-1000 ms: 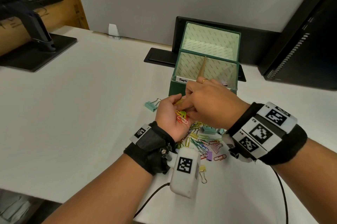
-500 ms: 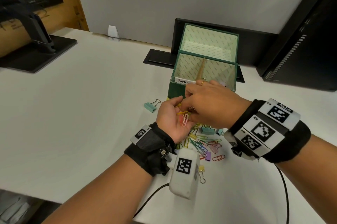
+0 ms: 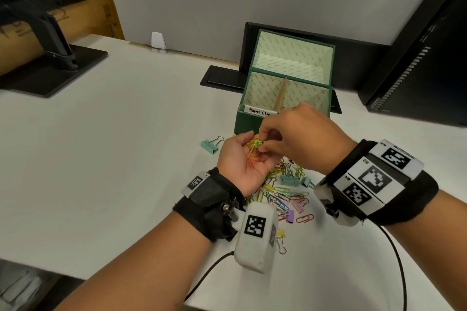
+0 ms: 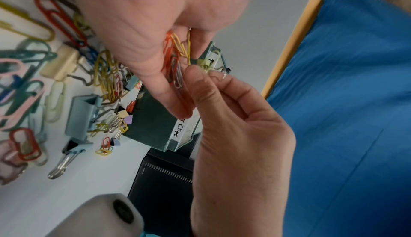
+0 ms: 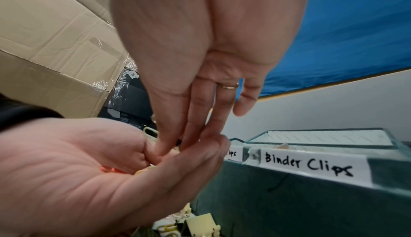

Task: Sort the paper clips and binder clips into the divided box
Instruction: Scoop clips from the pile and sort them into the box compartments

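Note:
My left hand (image 3: 241, 159) is palm up in front of the green divided box (image 3: 246, 124), cupping several paper clips (image 3: 254, 145), orange, yellow and green. The right hand (image 3: 265, 143) reaches over it, and its thumb and fingers pinch a yellow-green clip (image 4: 206, 65) tangled in that bunch. In the left wrist view the orange and yellow clips (image 4: 175, 56) sit between the left thumb and fingers. The box front bears a "Binder Clips" label (image 5: 311, 163) and a "Paper Clips" label (image 3: 260, 111). A mixed pile of clips (image 3: 283, 193) lies on the table under both hands.
A teal binder clip (image 3: 209, 146) lies left of the box, and a small yellow one (image 3: 280, 235) lies near the table's front. A monitor stand (image 3: 58, 57) is far left and a black computer case (image 3: 417, 78) far right. A black cable cover (image 3: 222, 78) lies behind the box.
The right fingers have drawn the yellow-green clips up toward the left fingertips, leaving an orange clip in the palm. Both hands stay in front of the box.

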`<move>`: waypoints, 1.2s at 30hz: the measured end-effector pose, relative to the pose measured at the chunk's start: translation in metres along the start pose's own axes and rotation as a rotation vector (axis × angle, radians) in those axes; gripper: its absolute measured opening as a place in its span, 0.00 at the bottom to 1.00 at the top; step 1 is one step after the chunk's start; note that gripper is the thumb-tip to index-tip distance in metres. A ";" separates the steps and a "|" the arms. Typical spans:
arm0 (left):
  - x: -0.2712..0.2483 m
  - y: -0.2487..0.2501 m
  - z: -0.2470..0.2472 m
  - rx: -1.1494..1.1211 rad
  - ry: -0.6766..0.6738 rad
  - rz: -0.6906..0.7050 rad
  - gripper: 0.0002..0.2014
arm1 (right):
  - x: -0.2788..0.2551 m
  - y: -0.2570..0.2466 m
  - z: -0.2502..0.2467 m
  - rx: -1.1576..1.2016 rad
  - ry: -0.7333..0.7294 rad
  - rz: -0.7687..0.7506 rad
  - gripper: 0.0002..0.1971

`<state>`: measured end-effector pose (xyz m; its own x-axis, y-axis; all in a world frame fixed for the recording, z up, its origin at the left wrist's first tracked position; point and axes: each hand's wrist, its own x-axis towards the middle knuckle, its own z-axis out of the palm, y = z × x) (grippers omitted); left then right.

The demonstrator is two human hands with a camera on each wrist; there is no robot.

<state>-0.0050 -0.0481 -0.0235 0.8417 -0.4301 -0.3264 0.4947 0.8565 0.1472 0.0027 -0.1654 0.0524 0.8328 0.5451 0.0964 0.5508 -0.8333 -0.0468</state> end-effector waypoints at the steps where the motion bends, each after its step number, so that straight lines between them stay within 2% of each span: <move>1: 0.000 0.000 0.000 -0.007 -0.001 -0.004 0.19 | 0.000 0.000 0.001 0.002 0.009 0.003 0.09; 5: 0.000 0.001 -0.001 -0.012 0.004 -0.004 0.18 | 0.000 0.004 0.009 0.001 0.029 0.001 0.09; 11: -0.004 0.000 0.001 0.008 -0.049 0.006 0.19 | -0.003 0.007 0.012 0.185 0.076 0.024 0.07; 15: 0.000 0.002 -0.001 -0.004 -0.052 0.010 0.20 | -0.005 0.010 0.007 0.299 0.232 0.060 0.05; 18: 0.002 0.003 -0.001 0.040 -0.004 0.011 0.21 | -0.003 0.019 -0.005 0.290 0.398 0.108 0.06; 22: 0.001 0.004 0.000 0.049 0.022 0.006 0.21 | 0.004 0.047 -0.016 0.228 0.547 0.272 0.06; 23: 0.001 0.004 0.000 0.047 0.025 0.005 0.21 | 0.005 0.056 -0.015 0.181 0.511 0.328 0.07; 26: 0.000 0.004 0.000 0.046 0.014 0.005 0.21 | 0.002 0.064 -0.011 0.016 0.161 0.454 0.11; 27: 0.001 0.005 0.000 0.047 0.011 0.010 0.21 | 0.000 0.060 -0.009 0.011 0.104 0.425 0.13; 30: 0.002 0.004 0.000 0.058 0.000 0.018 0.21 | -0.008 0.036 -0.011 0.093 0.168 0.189 0.13; 31: 0.002 0.004 0.000 0.057 -0.012 0.023 0.21 | -0.009 0.025 -0.011 0.115 0.139 0.121 0.13; 33: 0.001 0.002 0.000 0.069 -0.024 0.027 0.21 | -0.011 0.010 -0.006 0.092 -0.002 0.053 0.12; 36: 0.002 0.001 -0.001 0.167 0.034 0.051 0.21 | -0.009 -0.003 0.006 -0.119 -0.161 0.054 0.15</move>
<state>-0.0034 -0.0476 -0.0248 0.8603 -0.3752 -0.3452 0.4831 0.8162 0.3168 -0.0059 -0.1671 0.0461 0.8641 0.4993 -0.0636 0.5029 -0.8614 0.0708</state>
